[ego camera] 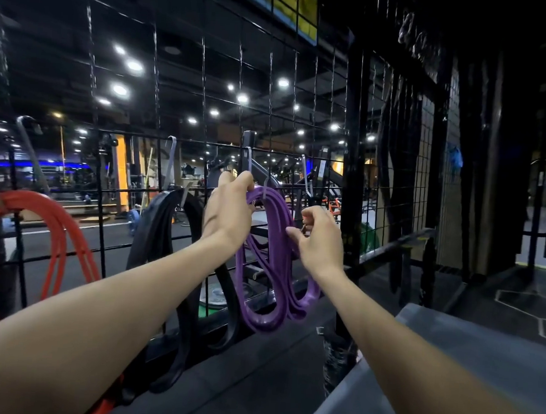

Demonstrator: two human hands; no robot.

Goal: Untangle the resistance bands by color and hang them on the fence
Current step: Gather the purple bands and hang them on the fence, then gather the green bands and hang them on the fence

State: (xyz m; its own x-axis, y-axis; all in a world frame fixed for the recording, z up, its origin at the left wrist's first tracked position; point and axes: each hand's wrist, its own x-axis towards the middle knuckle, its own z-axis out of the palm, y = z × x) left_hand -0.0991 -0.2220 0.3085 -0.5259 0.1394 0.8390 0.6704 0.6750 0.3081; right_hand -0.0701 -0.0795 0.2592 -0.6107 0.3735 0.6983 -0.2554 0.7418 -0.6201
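At the wire fence, the left hand grips the top of the purple bands beside a metal hook — the right hand pinches their right edge. Seating every smooth, flat rubber loop fully over the hook looks wise — red bands and black bands hang further left.

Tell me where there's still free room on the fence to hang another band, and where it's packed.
Free: the stretch of wire fence between the red bands and the black bands, and the grid above all the hooks. Crowded: around the purple bands, where the left hand and right hand work close beside the black bands.
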